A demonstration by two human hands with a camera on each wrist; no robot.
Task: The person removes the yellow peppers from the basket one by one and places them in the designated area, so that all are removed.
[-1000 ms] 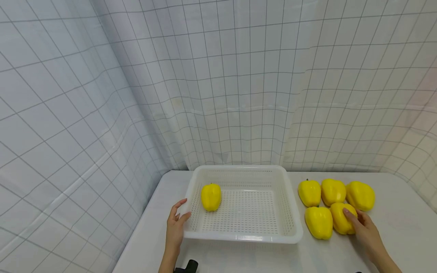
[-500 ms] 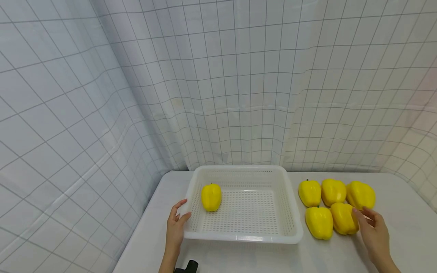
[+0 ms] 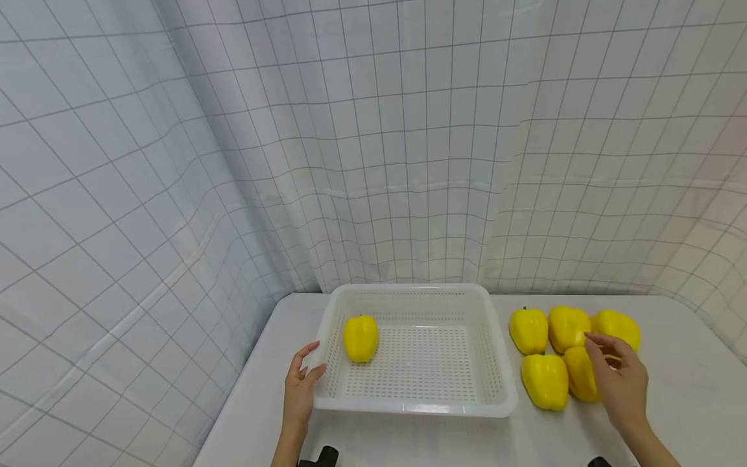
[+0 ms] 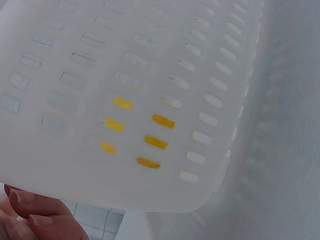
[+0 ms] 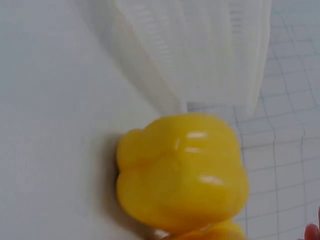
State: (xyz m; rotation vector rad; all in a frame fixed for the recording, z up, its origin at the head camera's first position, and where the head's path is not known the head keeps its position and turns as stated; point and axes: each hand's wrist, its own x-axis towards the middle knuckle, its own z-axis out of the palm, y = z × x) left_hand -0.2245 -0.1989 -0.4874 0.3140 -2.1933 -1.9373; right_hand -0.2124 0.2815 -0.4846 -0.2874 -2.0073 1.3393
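Note:
A white perforated plastic basket [image 3: 415, 408] stands on the table, with one yellow bell pepper [image 3: 360, 338] in its left part. My left hand [image 3: 299, 392] holds the basket's left rim between thumb and fingers; the left wrist view shows its fingertips [image 4: 37, 207] at the edge. To the right of the basket several yellow bell peppers lie in two rows. Over the front-row right pepper [image 3: 578, 373] hovers my right hand [image 3: 622, 383], fingers loosely bent and holding nothing, partly covering it and the back right pepper [image 3: 618, 324]. A pepper [image 5: 182, 172] fills the right wrist view.
Other peppers are the back left [image 3: 528, 331], the back middle [image 3: 567, 326] and the front left [image 3: 545, 381], close to the basket's right side. A white gridded curtain [image 3: 408, 162] hangs behind the white table [image 3: 688, 363] and along its left side.
My right hand has let go of the front-row right pepper, drawn back to the right, then moved up and left over the peppers. The left hand and the basket have stayed put.

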